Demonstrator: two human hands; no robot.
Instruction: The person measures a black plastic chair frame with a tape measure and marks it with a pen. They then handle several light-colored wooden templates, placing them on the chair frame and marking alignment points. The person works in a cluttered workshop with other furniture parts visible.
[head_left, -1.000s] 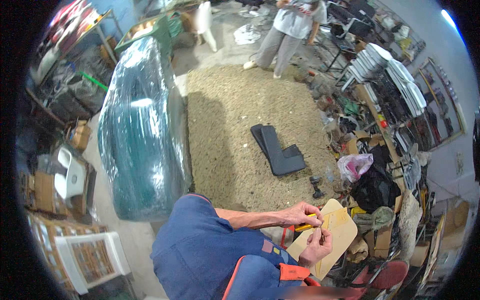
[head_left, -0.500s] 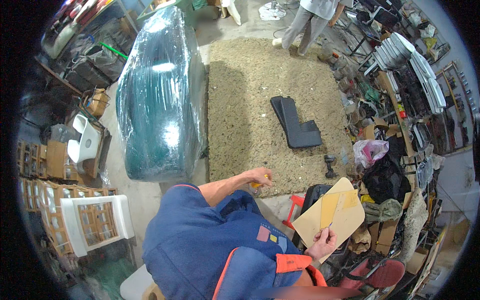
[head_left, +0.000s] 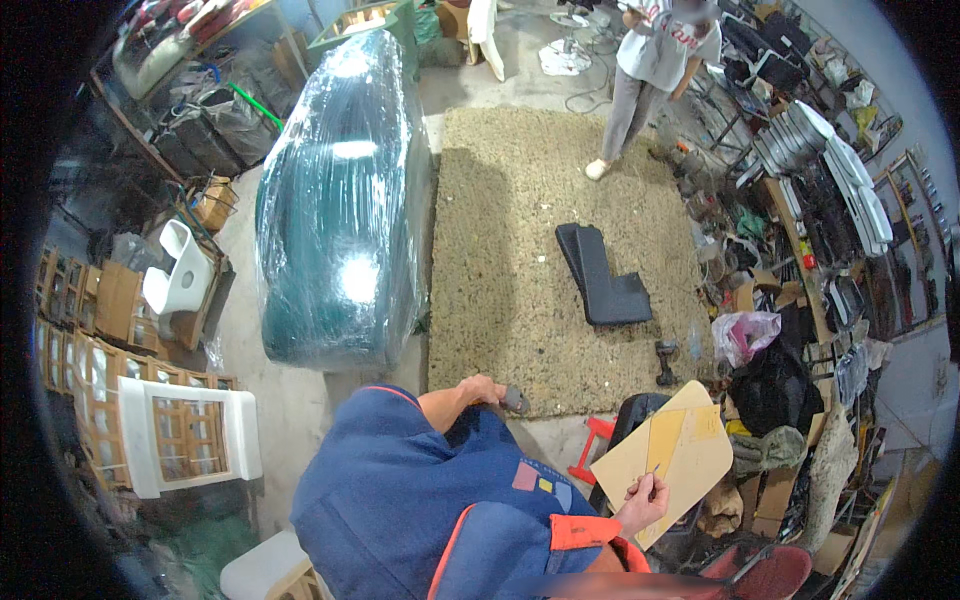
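Observation:
My left hand (head_left: 483,389) is closed beside the near edge of the mat, round a small rounded grey object (head_left: 515,400) whose kind I cannot make out. On my right, a large tan board (head_left: 697,466) with cut-off corners lies tilted over a black thing, with a yellowish sheet (head_left: 690,425) on top. My right hand (head_left: 645,500) is at the board's near part, its fingers pinched on a thin pen-like stick (head_left: 656,469). Beyond the board stands a dark cordless drill (head_left: 665,362) on the mat. Two dark grey L-shaped pads (head_left: 607,285) lie overlapping farther off.
A speckled foam mat (head_left: 490,260) covers the floor ahead. To its left stands a long green piece wrapped in clear film (head_left: 335,220). Bags and clutter (head_left: 770,370) line the right side. A person (head_left: 645,80) stands at the far right. A red frame (head_left: 592,450) sits beside the board.
My left hand has drawn back toward my body, and the yellow part seen in it before no longer shows. My right hand stays at the board. The person beyond has shifted their feet.

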